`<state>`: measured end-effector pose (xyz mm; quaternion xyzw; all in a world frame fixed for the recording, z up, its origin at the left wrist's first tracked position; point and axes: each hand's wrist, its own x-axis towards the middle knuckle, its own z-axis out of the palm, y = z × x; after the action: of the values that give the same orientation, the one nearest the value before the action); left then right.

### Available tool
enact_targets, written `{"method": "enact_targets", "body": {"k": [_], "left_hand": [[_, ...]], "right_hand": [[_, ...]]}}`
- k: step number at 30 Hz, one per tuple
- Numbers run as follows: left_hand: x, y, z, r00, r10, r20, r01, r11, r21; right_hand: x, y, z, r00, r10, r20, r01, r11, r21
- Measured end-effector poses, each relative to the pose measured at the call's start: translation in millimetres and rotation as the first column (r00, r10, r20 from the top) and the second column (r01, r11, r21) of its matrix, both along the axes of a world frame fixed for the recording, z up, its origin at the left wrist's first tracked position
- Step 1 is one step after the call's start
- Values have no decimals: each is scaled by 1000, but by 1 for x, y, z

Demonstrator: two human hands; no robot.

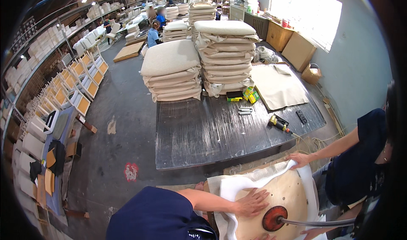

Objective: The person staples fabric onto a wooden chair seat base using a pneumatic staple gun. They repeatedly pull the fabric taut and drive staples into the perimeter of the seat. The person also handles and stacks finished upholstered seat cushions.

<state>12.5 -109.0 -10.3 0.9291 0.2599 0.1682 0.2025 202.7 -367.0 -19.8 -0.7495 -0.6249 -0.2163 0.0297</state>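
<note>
My left hand (252, 202) lies spread on a pale wooden seat board (292, 191), fingers apart and holding nothing. White padding (231, 187) and beige cloth (215, 187) show from under the board and fold up round its edge. A round red-brown press pad (272, 219) on a metal rod (313, 223) rests against the board. At the bottom edge, a sliver of my right hand (265, 237) shows on the board; most of it is cut off. To the right, a co-worker's hand (299, 159) grips the padding's far edge, with their other hand (311, 233) lower down.
Ahead stands a black-covered table (203, 134) with stacks of beige cushions (227, 55), a sheet of cloth (280, 87), staple strips (245, 111) and a staple gun (278, 123) with a hose. Wooden chair frames (80, 85) line the left. The co-worker (352, 172) leans in at right.
</note>
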Motion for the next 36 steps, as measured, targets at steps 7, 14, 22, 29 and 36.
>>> {"method": "enact_targets", "body": {"k": [7, 14, 22, 29, 36], "left_hand": [[5, 4, -2, 1000, -17, -8, 17, 1000, -1], [6, 5, -4, 1000, -10, -30, 10, 1000, -5], [10, 10, -2, 997, -37, -72, 33, 998, -53], [10, 10, 2, 994, -38, -100, 29, 996, -86], [14, 12, 0, 993, -46, -110, 38, 996, -76]], "right_hand": [[-9, 6, 14, 997, -66, -44, 64, 997, -31], [-2, 1, 1, 983, -98, -154, 91, 995, -47], [-3, 4, -1, 939, -204, -277, 184, 978, -98], [-2, 8, 2, 974, -123, -191, 124, 992, -6], [-7, 18, 14, 968, -133, -213, 147, 988, 52]]}}
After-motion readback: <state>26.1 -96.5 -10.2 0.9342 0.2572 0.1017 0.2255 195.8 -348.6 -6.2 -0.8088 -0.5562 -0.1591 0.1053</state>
